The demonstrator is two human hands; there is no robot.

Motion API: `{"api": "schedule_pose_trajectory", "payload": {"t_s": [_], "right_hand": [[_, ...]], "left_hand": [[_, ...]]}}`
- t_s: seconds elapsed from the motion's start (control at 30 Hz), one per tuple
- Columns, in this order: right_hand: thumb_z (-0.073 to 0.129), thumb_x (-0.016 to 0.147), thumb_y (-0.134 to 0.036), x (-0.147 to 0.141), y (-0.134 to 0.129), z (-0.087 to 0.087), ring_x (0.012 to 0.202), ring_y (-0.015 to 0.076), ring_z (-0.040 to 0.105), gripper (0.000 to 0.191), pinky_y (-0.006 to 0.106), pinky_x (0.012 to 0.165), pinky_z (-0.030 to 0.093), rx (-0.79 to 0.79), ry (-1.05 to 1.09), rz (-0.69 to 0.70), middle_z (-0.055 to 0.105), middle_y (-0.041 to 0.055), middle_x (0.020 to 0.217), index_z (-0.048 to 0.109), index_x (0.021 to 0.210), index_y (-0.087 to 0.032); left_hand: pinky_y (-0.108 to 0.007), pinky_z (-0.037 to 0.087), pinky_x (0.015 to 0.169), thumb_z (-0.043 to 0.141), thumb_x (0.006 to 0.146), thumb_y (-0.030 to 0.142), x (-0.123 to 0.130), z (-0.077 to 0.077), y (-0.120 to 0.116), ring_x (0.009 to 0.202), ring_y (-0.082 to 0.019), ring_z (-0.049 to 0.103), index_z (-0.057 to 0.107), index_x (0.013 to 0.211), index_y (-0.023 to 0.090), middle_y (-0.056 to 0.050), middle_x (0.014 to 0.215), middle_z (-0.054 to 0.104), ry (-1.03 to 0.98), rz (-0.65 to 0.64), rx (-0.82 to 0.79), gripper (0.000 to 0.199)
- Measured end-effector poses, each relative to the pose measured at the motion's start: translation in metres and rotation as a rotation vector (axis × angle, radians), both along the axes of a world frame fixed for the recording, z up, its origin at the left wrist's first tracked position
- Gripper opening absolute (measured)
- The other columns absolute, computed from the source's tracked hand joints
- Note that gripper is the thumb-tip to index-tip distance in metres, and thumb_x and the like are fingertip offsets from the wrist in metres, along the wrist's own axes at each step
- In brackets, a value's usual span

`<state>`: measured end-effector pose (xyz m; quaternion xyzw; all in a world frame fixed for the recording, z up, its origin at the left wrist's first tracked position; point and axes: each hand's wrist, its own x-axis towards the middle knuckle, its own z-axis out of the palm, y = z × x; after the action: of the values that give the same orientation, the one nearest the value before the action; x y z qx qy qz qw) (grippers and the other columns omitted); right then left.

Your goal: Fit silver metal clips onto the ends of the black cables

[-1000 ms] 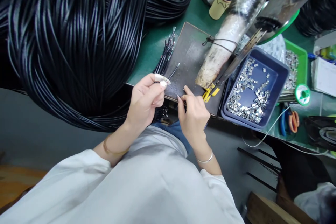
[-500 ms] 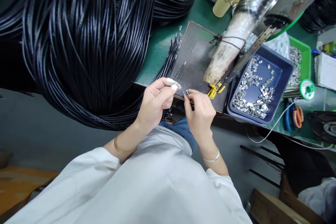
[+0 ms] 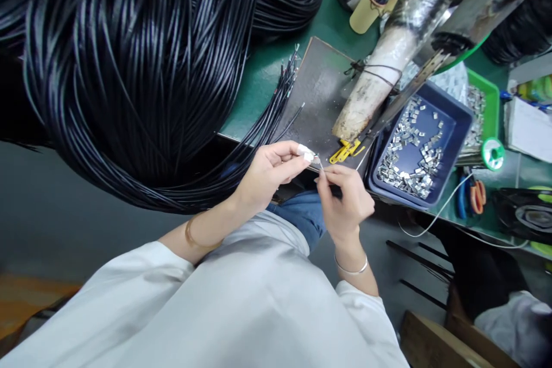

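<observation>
My left hand [image 3: 265, 175] is closed in a pinch, with white coverings on the thumb and forefinger tips. A tiny wire end [image 3: 317, 157] with coloured specks pokes out of that pinch. Close beside it, my right hand [image 3: 345, 198] is also closed, its thumb and forefinger pinching a thin, light strand [image 3: 321, 164] that points at the wire end. The strand's kind is too small to make out. Behind the left hand, loose black cables [image 3: 282, 89] with stripped ends lie across the dark board [image 3: 317, 77].
A large bundle of black cables [image 3: 129, 69] hangs at the left. A yellow tool [image 3: 345, 150] lies below a wrapped tube [image 3: 366, 83]. Right of it stand a blue tray [image 3: 459, 126] of small metal pieces, a green tray [image 3: 489, 89], a spool [image 3: 493, 153] and orange-and-blue-handled pliers [image 3: 476, 195].
Both hands have moved right and slightly down, and come closer together. The strand in the right hand now reaches the left fingertips. The view has shifted slightly.
</observation>
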<state>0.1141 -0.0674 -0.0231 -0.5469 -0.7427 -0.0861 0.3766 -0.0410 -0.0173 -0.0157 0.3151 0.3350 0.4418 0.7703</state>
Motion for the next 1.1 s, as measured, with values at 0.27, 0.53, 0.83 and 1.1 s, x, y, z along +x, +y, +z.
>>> {"api": "schedule_pose_trajectory", "payload": {"t_s": [0.27,0.53,0.83,1.1], "right_hand": [[0.07,0.083,-0.008,0.023,-0.017,0.023,0.084,0.0155,0.075,0.018,0.031,0.075,0.064,0.175,0.314,-0.003,0.075,0.0021,0.097,0.068,0.094,-0.021],[0.06,0.089,-0.012,0.026,-0.01,-0.001,0.089,0.0181,0.076,0.011,0.035,0.075,0.066,-0.007,0.631,-0.04,0.074,0.0038,0.097,0.06,0.096,-0.021],[0.065,0.086,-0.013,0.035,-0.007,-0.005,0.088,0.0181,0.077,0.012,0.033,0.079,0.066,0.032,0.359,0.007,0.078,0.0023,0.098,0.063,0.093,-0.023],[0.067,0.086,-0.013,0.038,-0.001,-0.007,0.089,0.0166,0.076,0.013,0.031,0.074,0.065,0.095,0.277,-0.01,0.077,0.003,0.101,0.061,0.093,-0.023]], "left_hand": [[-0.019,0.044,0.061,0.077,0.064,0.013,0.039,0.009,0.003,0.061,-0.008,0.055,0.068,0.063,0.013,0.002,0.063,0.064,0.086,-0.036,0.127,0.009],[-0.02,0.045,0.061,0.071,0.071,0.018,0.049,0.005,0.001,0.061,-0.009,0.056,0.07,0.066,0.014,0.001,0.065,0.066,0.15,0.028,0.193,0.007],[-0.02,0.047,0.062,0.071,0.07,0.018,0.051,0.006,0.007,0.062,-0.009,0.055,0.068,0.063,0.014,0.001,0.063,0.064,0.219,-0.005,0.219,0.009],[-0.019,0.038,0.051,0.067,0.068,0.015,0.054,0.008,0.008,0.055,-0.008,0.049,0.067,0.062,0.013,0.001,0.06,0.06,0.299,0.047,0.245,0.007]]}}
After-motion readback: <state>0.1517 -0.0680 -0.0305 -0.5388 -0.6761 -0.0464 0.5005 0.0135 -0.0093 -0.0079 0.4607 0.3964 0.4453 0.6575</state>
